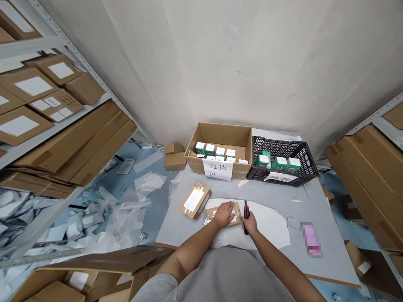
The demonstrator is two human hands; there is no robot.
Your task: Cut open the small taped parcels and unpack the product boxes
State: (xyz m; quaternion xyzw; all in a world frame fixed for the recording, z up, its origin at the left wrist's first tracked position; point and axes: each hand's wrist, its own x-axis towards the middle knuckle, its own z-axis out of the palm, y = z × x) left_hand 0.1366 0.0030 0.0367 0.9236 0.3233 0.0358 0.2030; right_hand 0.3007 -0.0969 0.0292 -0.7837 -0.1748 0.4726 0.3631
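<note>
A small brown cardboard parcel lies on a white sheet on the grey table. My left hand rests flat on top of it, fingers spread, pinning it down. My right hand is closed round a red and black box cutter, whose tip points away from me beside the parcel's right edge. A second taped parcel with a white label lies just to the left of the first one.
At the table's far edge stand an open cardboard box with a paper sign and small white-green boxes, and a black plastic crate with similar boxes. Shelves stacked with cartons flank both sides. Plastic scraps litter the floor at left. A pink object lies at right.
</note>
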